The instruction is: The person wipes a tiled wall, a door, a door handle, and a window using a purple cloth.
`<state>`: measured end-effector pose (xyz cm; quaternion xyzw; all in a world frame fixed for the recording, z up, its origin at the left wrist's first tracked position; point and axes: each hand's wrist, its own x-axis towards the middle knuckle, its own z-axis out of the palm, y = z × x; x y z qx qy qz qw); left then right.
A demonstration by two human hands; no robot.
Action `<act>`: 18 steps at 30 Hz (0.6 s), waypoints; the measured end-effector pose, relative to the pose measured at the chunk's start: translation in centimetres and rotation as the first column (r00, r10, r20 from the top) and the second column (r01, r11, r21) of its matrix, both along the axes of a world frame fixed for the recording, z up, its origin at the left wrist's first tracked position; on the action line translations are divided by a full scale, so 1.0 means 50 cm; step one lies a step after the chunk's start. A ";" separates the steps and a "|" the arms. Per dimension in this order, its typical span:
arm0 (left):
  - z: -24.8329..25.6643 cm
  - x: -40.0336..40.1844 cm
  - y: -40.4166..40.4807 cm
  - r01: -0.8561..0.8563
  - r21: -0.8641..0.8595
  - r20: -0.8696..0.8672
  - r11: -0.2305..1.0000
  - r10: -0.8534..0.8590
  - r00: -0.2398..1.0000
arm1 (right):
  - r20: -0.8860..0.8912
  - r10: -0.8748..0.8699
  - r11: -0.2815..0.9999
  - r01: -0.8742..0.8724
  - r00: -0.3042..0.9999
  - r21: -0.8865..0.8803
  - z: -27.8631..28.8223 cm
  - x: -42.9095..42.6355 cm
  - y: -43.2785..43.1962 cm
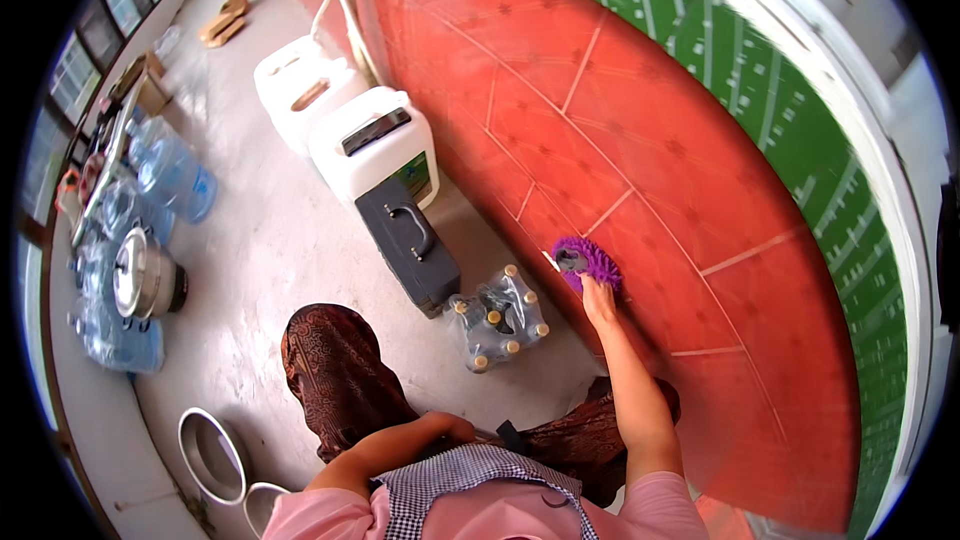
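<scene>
My right hand (598, 301) grips a purple chenille cleaning brush (606, 264) with a grey back. The brush lies against the red tiled wall (675, 187), low down near the floor. My left hand (456, 427) rests at my lap beside the checked apron (465, 465); its fingers are mostly hidden. Between my knees and the wall, a plastic-wrapped pack of bottles (491, 330) with yellow caps stands on the floor. Just beyond it is a dark case (401, 240) with a handle on top.
White plastic jerrycans (349, 172) stand along the wall, one with a phone (376, 131) on top. On the left are blue water jugs (176, 172) and a steel pot (146, 277). Metal basins (238, 457) lie at lower left. A pole (346, 7) leans by the wall.
</scene>
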<state>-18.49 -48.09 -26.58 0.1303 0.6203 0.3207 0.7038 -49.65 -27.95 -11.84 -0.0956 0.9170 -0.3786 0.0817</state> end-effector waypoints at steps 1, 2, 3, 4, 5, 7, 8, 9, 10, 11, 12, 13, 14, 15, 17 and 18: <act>0.006 -0.009 0.006 0.012 0.027 -0.035 1.000 -0.011 0.999 | -0.004 -0.009 0.997 0.009 1.000 0.072 0.005 0.009 0.026; 0.014 -0.009 0.009 0.031 0.034 -0.086 0.999 -0.028 0.996 | -0.026 -0.028 0.997 0.030 0.999 0.078 0.006 0.028 0.048; 0.036 -0.028 0.020 0.069 0.027 -0.164 0.997 -0.063 0.984 | -0.043 -0.095 0.995 0.097 0.994 0.034 0.009 0.042 0.082; 0.092 -0.050 0.032 0.104 0.007 -0.262 0.995 -0.099 0.960 | -0.058 -0.164 0.987 0.163 0.985 -0.009 0.018 0.056 0.120; 0.154 -0.063 0.036 0.120 -0.028 -0.347 0.992 -0.122 0.930 | -0.084 -0.171 0.985 0.171 0.982 -0.006 0.044 0.073 0.134; 0.206 -0.062 0.037 0.113 -0.100 -0.519 0.989 -0.149 0.842 | 0.064 -0.192 0.979 0.196 0.979 -0.056 0.115 0.102 0.148; 0.196 -0.053 0.034 0.041 -0.094 -0.623 0.995 -0.091 0.777 | 0.001 -0.183 0.963 0.179 0.983 -0.200 0.111 0.100 0.170; 0.189 -0.053 0.030 -0.030 -0.079 -0.712 0.996 -0.035 0.701 | -0.030 -0.181 0.964 0.172 0.983 -0.201 0.131 0.110 0.192; 0.213 -0.057 0.028 -0.026 -0.080 -0.724 0.996 -0.040 0.689 | -0.075 -0.179 0.963 0.159 0.981 -0.218 0.150 0.121 0.215; 0.241 -0.065 0.031 -0.023 -0.078 -0.743 0.997 -0.042 0.668 | -0.121 -0.177 0.962 0.145 0.977 -0.232 0.172 0.126 0.240; 0.273 -0.065 0.022 -0.063 -0.053 -0.777 0.997 -0.002 0.629 | -0.117 -0.221 0.934 0.176 0.968 -0.310 0.194 0.130 0.246; 0.294 -0.070 0.017 -0.097 -0.023 -0.809 0.995 0.039 0.586 | -0.137 -0.222 0.931 0.168 0.965 -0.323 0.215 0.133 0.253; 0.268 -0.077 0.024 -0.124 0.013 -0.851 0.992 0.076 0.520 | -0.195 -0.257 0.921 0.178 0.947 -0.347 0.240 0.138 0.269; 0.319 -0.087 0.044 -0.136 0.086 -0.885 0.987 0.138 0.445 | -0.255 -0.303 0.906 0.194 0.918 -0.376 0.275 0.146 0.284; 0.362 -0.100 0.080 -0.215 0.424 -0.834 0.880 0.472 0.286 | -0.370 -0.350 0.869 0.150 0.860 -0.472 0.339 0.154 0.274; 0.405 -0.103 0.087 -0.212 0.407 -0.852 0.888 0.453 0.262 | -0.519 -0.281 0.931 0.099 0.807 -0.351 0.365 0.155 0.262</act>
